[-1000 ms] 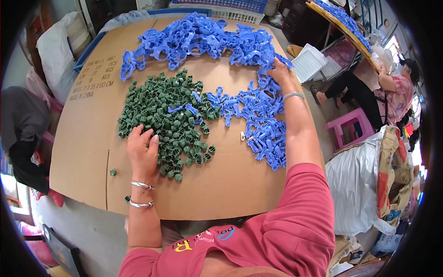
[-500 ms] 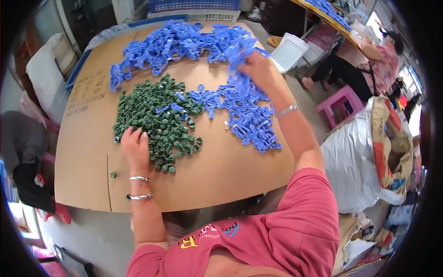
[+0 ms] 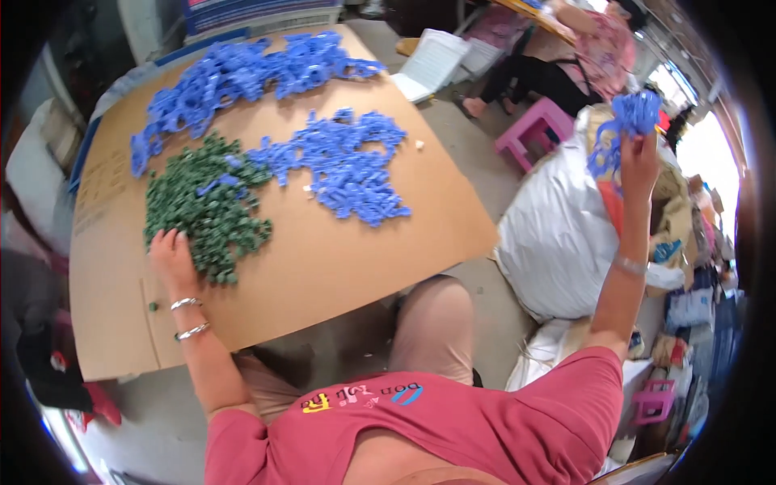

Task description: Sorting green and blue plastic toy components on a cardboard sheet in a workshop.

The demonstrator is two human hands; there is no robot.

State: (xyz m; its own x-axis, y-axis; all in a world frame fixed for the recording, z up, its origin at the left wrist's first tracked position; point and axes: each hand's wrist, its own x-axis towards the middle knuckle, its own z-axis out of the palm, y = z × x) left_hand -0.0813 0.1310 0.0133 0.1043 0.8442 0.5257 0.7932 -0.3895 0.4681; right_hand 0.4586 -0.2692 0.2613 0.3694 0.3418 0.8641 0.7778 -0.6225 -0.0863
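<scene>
My right hand (image 3: 638, 162) is raised at the far right, its fingers closed on a bunch of blue plastic frame-like parts (image 3: 634, 113) above a large white sack (image 3: 550, 234). Motion blurs the bunch a little. My left hand (image 3: 171, 255) lies at the near left edge of a heap of small green plastic pieces (image 3: 206, 214), fingers stretched and resting against them. A few blue bits lie on that heap. To its right spreads a pile of small blue plastic parts (image 3: 347, 162), and along the far side is a larger heap of blue frame-like parts (image 3: 234, 77).
The cardboard tabletop (image 3: 339, 283) carries all the heaps. One green piece (image 3: 153, 306) lies alone near its left front. Beyond the right edge are a pink stool (image 3: 537, 129) and a seated person (image 3: 594, 56). A blue crate (image 3: 259, 14) stands behind the table.
My right hand has swung from the table's far right out over the white sack, carrying the blue parts. My view has turned right. The left hand remains by the green heap.
</scene>
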